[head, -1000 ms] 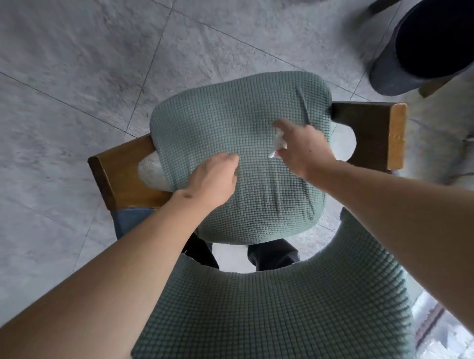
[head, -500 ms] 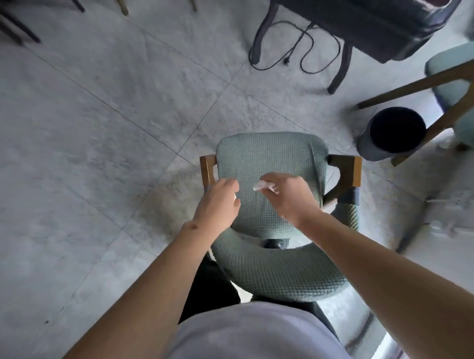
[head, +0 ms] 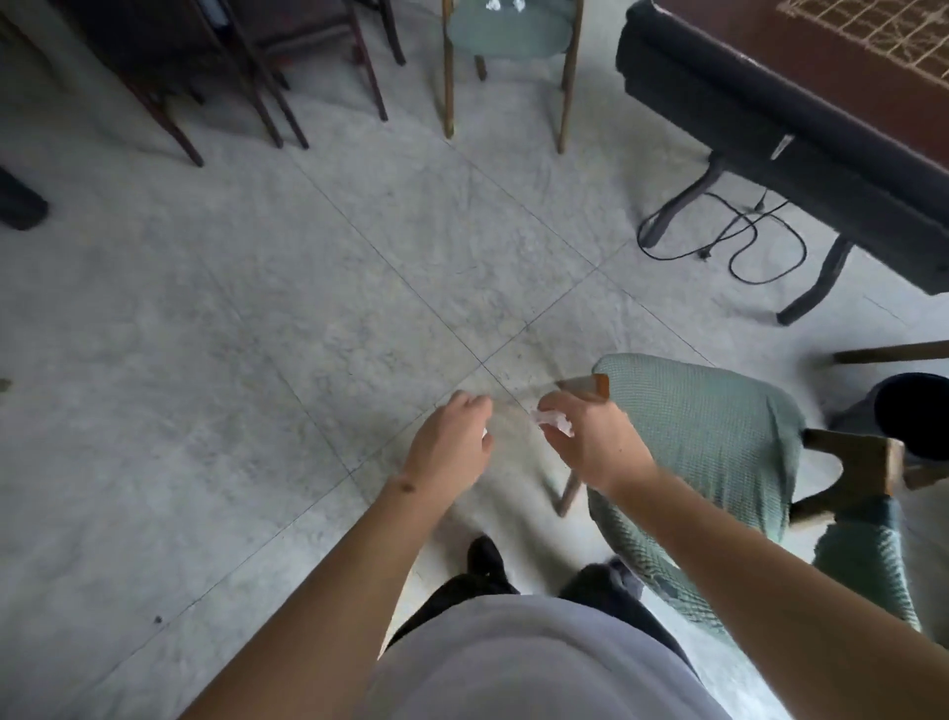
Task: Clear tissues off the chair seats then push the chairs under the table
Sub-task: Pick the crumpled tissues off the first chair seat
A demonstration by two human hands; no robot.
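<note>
Both hands were held out over the grey tiled floor [head: 257, 360], a little apart from each other. The right hand [head: 590, 442] had its fingers curled round a crumpled white tissue [head: 552, 421], which stuck out past the fingertips. The left hand [head: 452, 442] was loosely curled, and a small speck of white showed at its edge; whether it was pinching a scrap of tissue could not be told, as the frame was blurred.

Just to the right of the right hand stood a wooden chair [head: 719, 437] with a green waffle-knit cover on its seat. Beyond it sat a dark round bin [head: 914, 411]. At the far side of the room a second green-seated chair [head: 508, 31] carried small white tissues [head: 506, 5] on its seat. A dark tabletop [head: 821, 51] filled the upper right corner, with a black cable [head: 744, 241] looped on the floor beneath.
</note>
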